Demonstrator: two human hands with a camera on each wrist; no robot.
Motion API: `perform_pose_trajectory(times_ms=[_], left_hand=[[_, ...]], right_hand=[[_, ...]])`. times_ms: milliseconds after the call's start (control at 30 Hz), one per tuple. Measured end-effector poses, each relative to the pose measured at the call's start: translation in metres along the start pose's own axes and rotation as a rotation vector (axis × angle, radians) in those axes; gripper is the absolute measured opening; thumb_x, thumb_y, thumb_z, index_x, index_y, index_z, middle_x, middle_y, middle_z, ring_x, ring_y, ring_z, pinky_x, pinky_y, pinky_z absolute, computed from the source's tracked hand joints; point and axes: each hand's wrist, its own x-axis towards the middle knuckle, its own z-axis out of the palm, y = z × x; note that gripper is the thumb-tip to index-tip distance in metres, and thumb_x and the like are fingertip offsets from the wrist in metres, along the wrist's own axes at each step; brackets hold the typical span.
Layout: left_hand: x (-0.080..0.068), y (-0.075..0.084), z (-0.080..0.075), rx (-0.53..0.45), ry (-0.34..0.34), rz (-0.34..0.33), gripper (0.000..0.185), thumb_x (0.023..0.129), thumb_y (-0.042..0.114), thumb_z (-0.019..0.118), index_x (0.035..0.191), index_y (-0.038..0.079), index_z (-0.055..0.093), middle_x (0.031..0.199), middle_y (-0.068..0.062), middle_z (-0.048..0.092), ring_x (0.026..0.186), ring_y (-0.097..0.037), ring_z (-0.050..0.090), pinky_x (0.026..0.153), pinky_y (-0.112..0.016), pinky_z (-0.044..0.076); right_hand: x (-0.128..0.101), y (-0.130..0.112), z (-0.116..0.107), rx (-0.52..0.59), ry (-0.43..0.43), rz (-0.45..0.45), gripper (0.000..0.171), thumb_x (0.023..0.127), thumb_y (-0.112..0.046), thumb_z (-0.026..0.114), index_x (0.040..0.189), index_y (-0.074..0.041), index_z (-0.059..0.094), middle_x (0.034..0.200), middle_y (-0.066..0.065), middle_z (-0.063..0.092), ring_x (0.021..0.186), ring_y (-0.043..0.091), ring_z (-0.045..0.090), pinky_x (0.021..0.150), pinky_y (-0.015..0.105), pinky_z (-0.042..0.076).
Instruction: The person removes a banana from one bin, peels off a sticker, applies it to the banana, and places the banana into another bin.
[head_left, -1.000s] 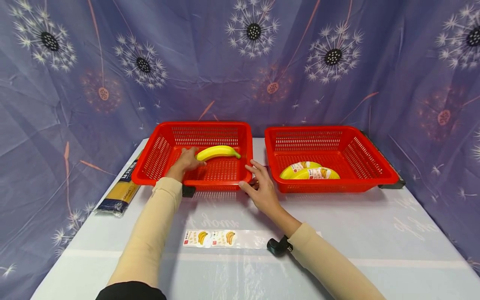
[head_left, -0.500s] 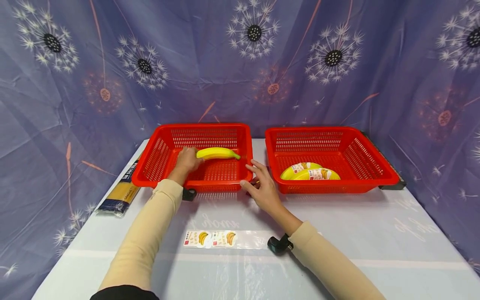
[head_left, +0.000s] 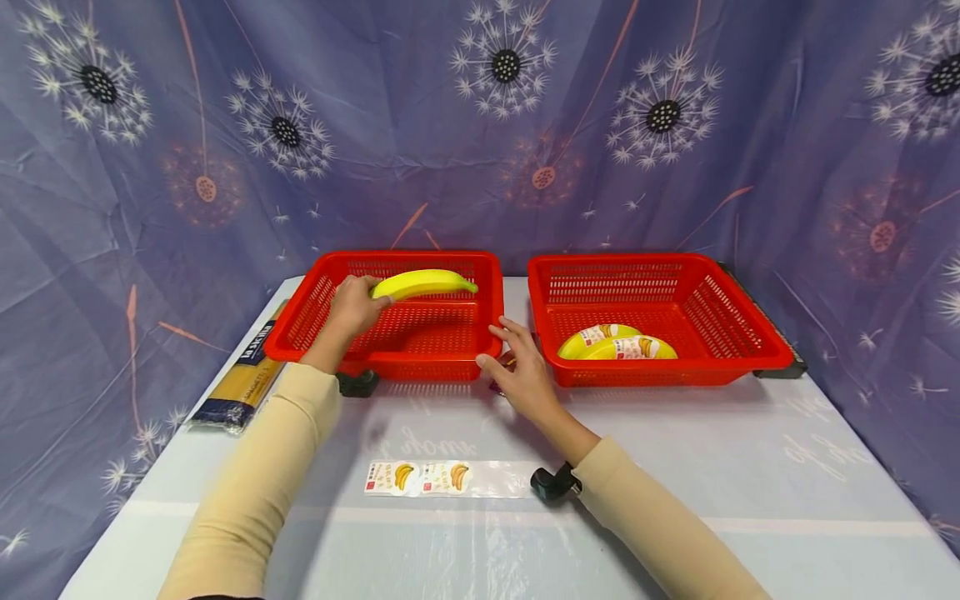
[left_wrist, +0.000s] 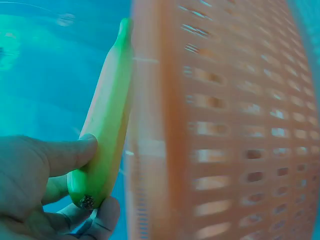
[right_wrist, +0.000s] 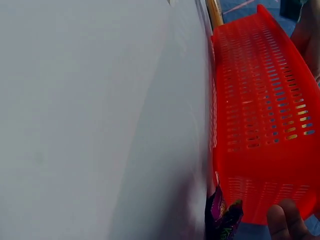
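Note:
My left hand (head_left: 351,307) pinches a yellow banana (head_left: 429,283) near its blunt dark end, over the left red basket (head_left: 412,369). The banana's green stem points right. In the left wrist view, the thumb presses along the banana (left_wrist: 107,115) and the fingers curl beneath it, next to the blurred basket wall (left_wrist: 220,120). At the left basket's front right corner, my right hand (head_left: 521,375) has its fingers spread and loosely bent. Its fingertips lie at the rim, and whether they press on it I cannot tell.
Another red basket (head_left: 675,374) at right contains two labelled bananas (head_left: 633,348). A strip of banana stickers (head_left: 450,478) lies in front. A spaghetti packet (head_left: 243,375) is left of the baskets. A dark purple wrapper (right_wrist: 223,217) sits by the left basket's corner. A patterned curtain (head_left: 420,167) hangs behind.
My left hand has closed round the banana and lifted it off the basket floor, up and slightly left. My right hand has stayed at the basket corner.

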Motion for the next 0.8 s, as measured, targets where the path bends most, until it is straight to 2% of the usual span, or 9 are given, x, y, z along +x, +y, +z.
perform_pose_trajectory(times_ms=[100, 267, 367, 467, 533, 633, 800], left_hand=[[-0.013, 0.005, -0.014, -0.080, 0.025, 0.016, 0.047, 0.090, 0.020, 0.061, 0.130, -0.003, 0.053, 0.119, -0.025, 0.054, 0.107, -0.035, 0.048, 0.093, -0.046, 0.041], [-0.045, 0.013, -0.032, -0.166, 0.052, 0.032, 0.048, 0.090, 0.021, 0.061, 0.133, 0.002, 0.051, 0.119, -0.023, 0.052, 0.106, -0.034, 0.050, 0.089, -0.043, 0.045], [-0.067, 0.013, -0.036, -0.201, 0.048, 0.055, 0.048, 0.090, 0.022, 0.062, 0.133, 0.004, 0.052, 0.117, -0.020, 0.052, 0.102, -0.032, 0.053, 0.082, -0.035, 0.048], [-0.093, 0.007, -0.038, -0.230, 0.038, 0.083, 0.048, 0.089, 0.022, 0.064, 0.132, 0.005, 0.053, 0.111, -0.017, 0.053, 0.093, -0.026, 0.051, 0.072, -0.022, 0.044], [-0.111, 0.001, -0.037, -0.242, 0.027, 0.088, 0.048, 0.089, 0.024, 0.064, 0.132, 0.005, 0.054, 0.109, -0.014, 0.053, 0.090, -0.023, 0.048, 0.069, -0.016, 0.043], [-0.134, -0.009, -0.033, -0.243, 0.024, 0.090, 0.047, 0.088, 0.026, 0.065, 0.130, 0.007, 0.056, 0.105, -0.011, 0.053, 0.087, -0.019, 0.046, 0.066, -0.015, 0.041], [-0.160, -0.024, -0.006, -0.244, -0.012, 0.107, 0.043, 0.085, 0.018, 0.069, 0.125, 0.007, 0.060, 0.101, -0.008, 0.056, 0.083, -0.015, 0.046, 0.066, -0.019, 0.040]], right_hand=[[0.000, 0.000, -0.003, -0.009, -0.011, 0.014, 0.053, 0.084, -0.036, 0.068, 0.132, -0.016, 0.054, 0.147, -0.001, 0.039, 0.084, 0.025, 0.063, 0.072, 0.025, 0.053], [0.001, 0.001, -0.006, -0.016, -0.026, 0.035, 0.054, 0.084, -0.038, 0.068, 0.133, -0.019, 0.053, 0.149, -0.003, 0.038, 0.085, 0.024, 0.062, 0.073, 0.026, 0.053], [0.002, 0.002, -0.006, -0.016, -0.028, 0.037, 0.054, 0.084, -0.037, 0.068, 0.133, -0.019, 0.053, 0.148, -0.003, 0.038, 0.083, 0.023, 0.062, 0.073, 0.024, 0.052], [0.002, -0.001, -0.006, -0.020, -0.038, 0.036, 0.054, 0.084, -0.036, 0.069, 0.133, -0.018, 0.054, 0.148, -0.002, 0.039, 0.081, 0.022, 0.062, 0.072, 0.023, 0.052], [0.002, -0.002, -0.006, -0.025, -0.045, 0.034, 0.055, 0.084, -0.036, 0.068, 0.133, -0.017, 0.054, 0.148, -0.002, 0.039, 0.080, 0.021, 0.062, 0.071, 0.023, 0.051], [0.002, -0.004, -0.008, -0.037, -0.047, 0.036, 0.054, 0.084, -0.037, 0.068, 0.133, -0.018, 0.054, 0.148, -0.002, 0.039, 0.080, 0.020, 0.062, 0.071, 0.024, 0.051], [0.003, -0.004, -0.009, -0.041, -0.042, 0.038, 0.055, 0.084, -0.036, 0.069, 0.133, -0.016, 0.054, 0.147, -0.002, 0.040, 0.080, 0.022, 0.062, 0.071, 0.025, 0.051]])
